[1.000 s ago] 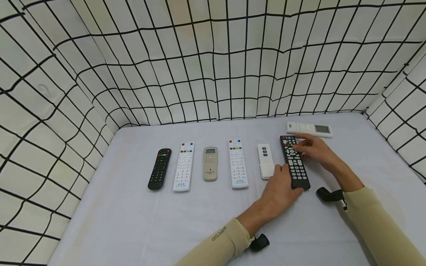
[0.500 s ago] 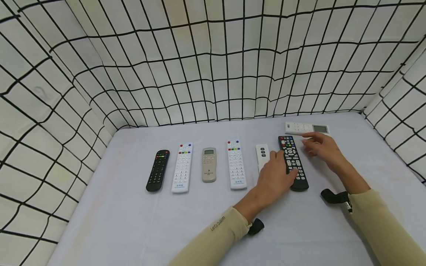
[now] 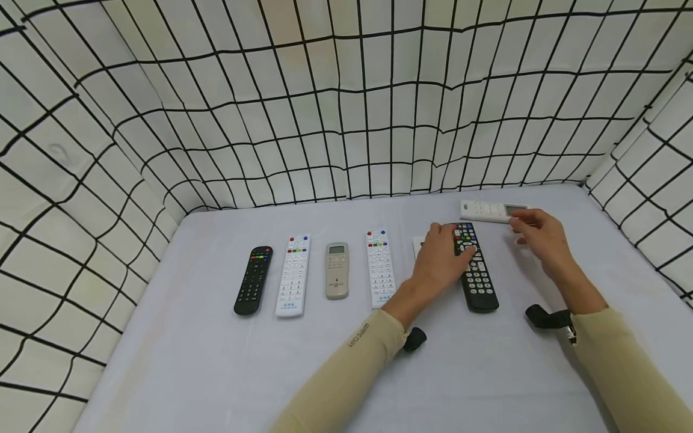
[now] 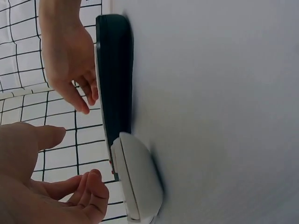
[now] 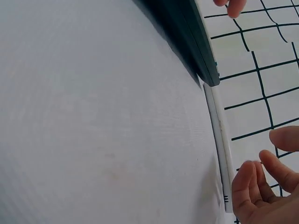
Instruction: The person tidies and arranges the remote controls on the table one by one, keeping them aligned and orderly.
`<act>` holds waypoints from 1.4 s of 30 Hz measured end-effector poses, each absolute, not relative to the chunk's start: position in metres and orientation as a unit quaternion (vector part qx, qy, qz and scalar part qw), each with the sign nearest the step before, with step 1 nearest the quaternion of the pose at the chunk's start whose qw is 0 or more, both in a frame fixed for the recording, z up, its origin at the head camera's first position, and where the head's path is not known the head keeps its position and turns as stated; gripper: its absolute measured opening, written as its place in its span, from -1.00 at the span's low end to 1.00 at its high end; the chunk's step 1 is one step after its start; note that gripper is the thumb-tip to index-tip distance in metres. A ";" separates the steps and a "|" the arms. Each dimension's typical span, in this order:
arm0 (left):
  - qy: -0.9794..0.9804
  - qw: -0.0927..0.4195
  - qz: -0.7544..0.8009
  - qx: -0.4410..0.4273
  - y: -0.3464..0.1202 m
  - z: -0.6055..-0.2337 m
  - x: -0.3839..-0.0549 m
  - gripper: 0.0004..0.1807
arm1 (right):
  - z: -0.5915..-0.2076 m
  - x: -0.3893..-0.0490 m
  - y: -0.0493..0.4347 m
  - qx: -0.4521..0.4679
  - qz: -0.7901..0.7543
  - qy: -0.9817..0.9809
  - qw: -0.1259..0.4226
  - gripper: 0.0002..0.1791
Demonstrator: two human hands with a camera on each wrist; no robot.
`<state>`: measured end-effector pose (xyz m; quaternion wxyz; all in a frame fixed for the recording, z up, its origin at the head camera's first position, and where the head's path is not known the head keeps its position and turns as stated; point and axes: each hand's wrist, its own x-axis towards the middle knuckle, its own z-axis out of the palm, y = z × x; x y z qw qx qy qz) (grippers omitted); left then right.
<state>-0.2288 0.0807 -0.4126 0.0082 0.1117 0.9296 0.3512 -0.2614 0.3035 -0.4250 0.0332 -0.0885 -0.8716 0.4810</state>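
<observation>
My left hand [image 3: 437, 260] hovers over the upper end of a black remote control [image 3: 479, 287] and hides most of a small white remote control [image 3: 417, 242]. In the left wrist view its thumb and fingers are apart, with nothing held between them. My right hand [image 3: 548, 242] is at the screen end of a white air-conditioner remote control [image 3: 483, 210] that lies sideways at the back. From the right wrist view, its loosely bent fingers are beside that remote's edge [image 5: 220, 140]; whether they touch it I cannot tell.
To the left, a row holds a black remote [image 3: 254, 281], a white remote [image 3: 293, 276], a beige remote [image 3: 337, 272] and another white remote [image 3: 381, 264]. A white cloth covers the table [image 3: 216, 373]. Black-gridded white curtain [image 3: 303, 120] surrounds the back and sides.
My right hand has left the black remote and moved right and back to the white air-conditioner remote. My left hand has slid from the black remote's lower end up toward its top.
</observation>
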 end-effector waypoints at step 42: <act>0.952 0.077 0.271 0.119 0.094 -0.414 -0.299 -0.30 | -0.433 -0.269 0.316 -0.172 0.516 -0.839 -0.005 -0.12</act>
